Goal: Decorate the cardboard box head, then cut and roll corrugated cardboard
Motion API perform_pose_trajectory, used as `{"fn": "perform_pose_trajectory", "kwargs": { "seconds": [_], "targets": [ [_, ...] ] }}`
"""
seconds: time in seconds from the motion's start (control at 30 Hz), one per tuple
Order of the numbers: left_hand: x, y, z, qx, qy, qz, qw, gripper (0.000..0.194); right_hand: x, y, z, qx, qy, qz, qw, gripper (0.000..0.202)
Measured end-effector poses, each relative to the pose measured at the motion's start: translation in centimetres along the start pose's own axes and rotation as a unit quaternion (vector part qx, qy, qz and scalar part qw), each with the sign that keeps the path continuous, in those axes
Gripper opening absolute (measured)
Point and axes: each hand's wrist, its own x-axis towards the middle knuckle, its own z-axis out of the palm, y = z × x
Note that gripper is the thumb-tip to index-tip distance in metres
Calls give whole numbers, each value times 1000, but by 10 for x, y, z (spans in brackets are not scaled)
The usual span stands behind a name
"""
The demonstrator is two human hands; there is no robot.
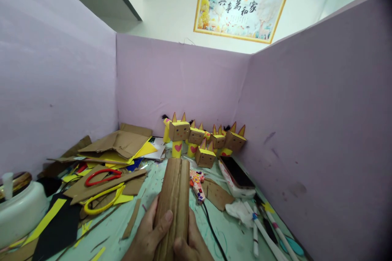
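A long brown strip of cardboard [173, 200], folded lengthwise with a crease down its middle, points away from me over the table. My left hand [151, 230] grips its left side, thumb lying on top. On the other side my right hand [191, 240] closes round the near right edge, its thumb near the crease. Just right of the strip's far end lies a patterned glue gun [198, 185] with a black cord. Beyond it stand several cardboard animal figures with box heads, pointed ears or horns and yellow bodies, one small box head [205, 157] in front.
Scissors with red handles [102, 176] and yellow handles [102, 200] lie among cardboard and paper scraps [119, 144] on the left, near a white pot [21, 204]. A phone [237, 171], crumpled tissue [240, 212] and pens [255, 232] are right. Lilac panels [183, 81] enclose the table.
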Motion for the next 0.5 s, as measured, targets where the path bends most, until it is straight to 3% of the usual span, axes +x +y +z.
{"fn": "perform_pose_trajectory", "kwargs": {
  "seconds": [0.17, 0.37, 0.5],
  "targets": [
    [-5, 3, 1, -7, 13, -16, 1000, 89, -2, -2, 0, -50, 3, 8, 999, 96],
    [-4, 6, 2, 16, 5, -7, 1000, 81, -9, -8, -2, -240, 103, 72, 963, 108],
    [1, 1, -1, 26, 10, 8, 1000, 77, -12, -3, -4, -247, 118, 80, 958, 107]
  ]
}}
